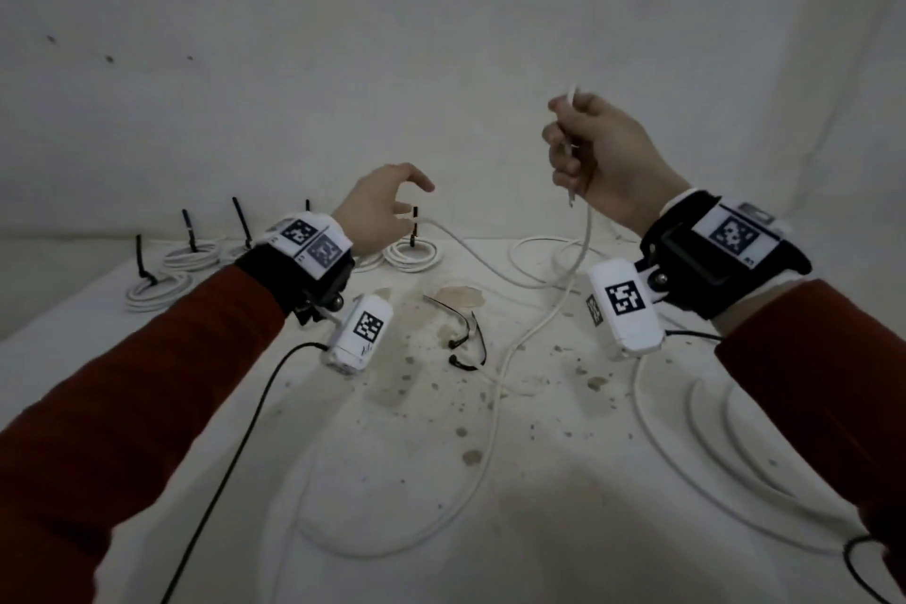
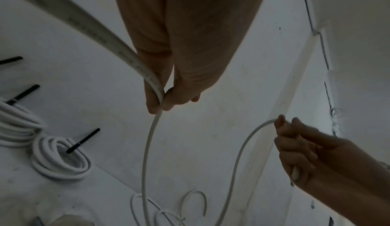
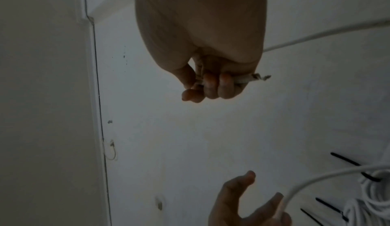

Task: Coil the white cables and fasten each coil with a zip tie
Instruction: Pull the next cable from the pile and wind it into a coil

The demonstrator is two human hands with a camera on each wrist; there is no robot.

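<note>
A long white cable [image 1: 490, 267] sags between my two hands above the stained white table [image 1: 564, 481]. My right hand [image 1: 573, 147] is raised and grips the cable near its frayed end [image 3: 244, 80], which sticks out past the fingers. My left hand [image 1: 387, 211] is lower and to the left; in the left wrist view it pinches the cable [image 2: 147, 146] between thumb and finger [image 2: 168, 102]. The rest of this cable trails in loose loops over the table toward me. Two loose black zip ties [image 1: 463, 334] lie on the table between my wrists.
Several finished white coils [image 1: 411, 254] with upright black zip-tie tails stand in a row along the back left [image 1: 191, 255]. More loose white cable [image 1: 686, 407] curves at the right. A white wall stands close behind the table. Black camera leads hang from both wrists.
</note>
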